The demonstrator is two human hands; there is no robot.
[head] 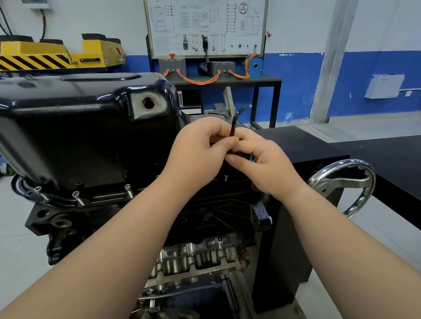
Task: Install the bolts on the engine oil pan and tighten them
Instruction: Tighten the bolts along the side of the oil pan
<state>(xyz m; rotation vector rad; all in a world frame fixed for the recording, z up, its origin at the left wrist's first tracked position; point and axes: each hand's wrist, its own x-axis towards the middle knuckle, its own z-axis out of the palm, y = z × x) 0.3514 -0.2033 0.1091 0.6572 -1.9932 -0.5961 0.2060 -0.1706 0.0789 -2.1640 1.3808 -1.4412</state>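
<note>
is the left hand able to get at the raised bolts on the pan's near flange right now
Probably yes: nothing stands between the left hand and the raised bolts, but its fingers pinch the thin black tool and would have to let go.

Left hand (198, 147) and right hand (263, 165) pinching thin black tool (233, 126) — beside oil pan (73, 115), bolts (78, 197) loose
</note>
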